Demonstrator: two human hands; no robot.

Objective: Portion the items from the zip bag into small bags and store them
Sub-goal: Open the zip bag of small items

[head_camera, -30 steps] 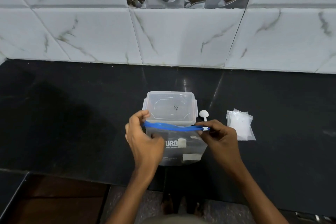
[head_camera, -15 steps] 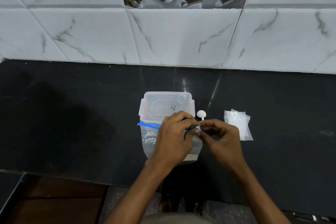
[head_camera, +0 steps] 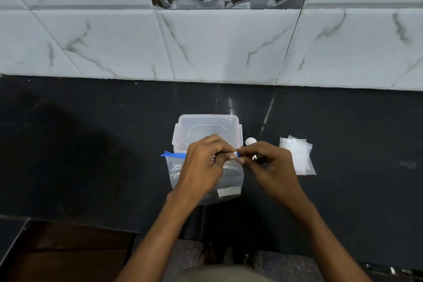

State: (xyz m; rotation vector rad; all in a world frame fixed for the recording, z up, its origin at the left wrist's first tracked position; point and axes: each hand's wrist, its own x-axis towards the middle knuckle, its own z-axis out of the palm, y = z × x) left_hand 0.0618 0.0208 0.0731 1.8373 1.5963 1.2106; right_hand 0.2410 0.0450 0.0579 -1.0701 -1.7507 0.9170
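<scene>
A clear zip bag [head_camera: 231, 178] with a blue zip strip stands upright at the counter's front middle. My left hand [head_camera: 203, 165] covers its upper face and pinches the zip strip near the right end. My right hand [head_camera: 267, 165] pinches the same end of the strip, fingertips touching the left hand's. Only the strip's left tip [head_camera: 172, 155] shows. Right of my hands lies a stack of small clear bags [head_camera: 297, 155]. What the zip bag holds is hard to tell.
A clear lidded plastic container [head_camera: 207, 128] stands just behind the zip bag. A small white spoon [head_camera: 250, 141] lies between it and the small bags. The black counter [head_camera: 91, 144] runs back to a tiled wall; its front edge is near my forearms.
My left hand slid from the bag's left end across to the right end of the zip strip, meeting my right hand. The bag now stands a little lower and is mostly covered.
</scene>
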